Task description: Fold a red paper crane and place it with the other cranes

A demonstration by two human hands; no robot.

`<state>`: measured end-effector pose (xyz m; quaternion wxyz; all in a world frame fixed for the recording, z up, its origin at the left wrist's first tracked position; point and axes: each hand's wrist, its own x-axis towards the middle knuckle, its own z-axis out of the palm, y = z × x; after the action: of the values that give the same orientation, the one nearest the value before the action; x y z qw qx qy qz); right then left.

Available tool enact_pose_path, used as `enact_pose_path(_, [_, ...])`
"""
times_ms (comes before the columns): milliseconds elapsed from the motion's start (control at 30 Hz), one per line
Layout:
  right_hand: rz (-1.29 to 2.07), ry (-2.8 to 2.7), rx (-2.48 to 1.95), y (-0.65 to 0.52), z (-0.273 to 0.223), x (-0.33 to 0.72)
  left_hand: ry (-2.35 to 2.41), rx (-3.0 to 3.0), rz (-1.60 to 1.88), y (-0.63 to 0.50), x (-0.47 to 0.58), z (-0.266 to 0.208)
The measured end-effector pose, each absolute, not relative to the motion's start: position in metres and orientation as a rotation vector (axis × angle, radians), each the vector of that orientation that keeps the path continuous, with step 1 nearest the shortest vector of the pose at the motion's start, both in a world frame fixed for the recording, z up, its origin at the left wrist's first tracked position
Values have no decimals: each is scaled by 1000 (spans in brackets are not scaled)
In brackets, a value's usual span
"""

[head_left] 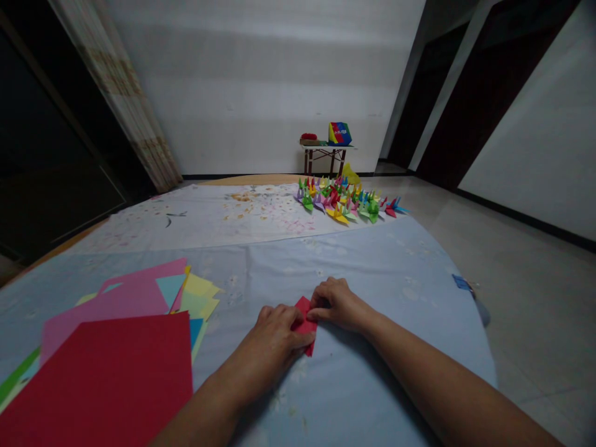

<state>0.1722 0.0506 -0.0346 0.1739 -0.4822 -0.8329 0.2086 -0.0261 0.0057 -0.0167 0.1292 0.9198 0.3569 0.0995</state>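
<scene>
A small piece of folded red paper lies on the pale blue tablecloth in front of me, its upper tip and lower end showing. My left hand rests over its left side, thumb laid across the lower part and fingers curled at the edge. From the right, my right hand pinches the paper's right edge between thumb and fingers. Parts of the paper are hidden under the fingers of both hands.
Coloured paper sheets lie in a loose pile at left, a red sheet on top. Several folded paper cranes crowd the table's far right. A small side table with a colourful box stands by the wall.
</scene>
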Motion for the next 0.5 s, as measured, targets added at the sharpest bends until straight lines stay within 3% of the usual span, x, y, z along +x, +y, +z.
enact_pose_path(500, [621, -2344, -1329, 53, -37, 180, 1039, 2662, 245, 5, -25, -15])
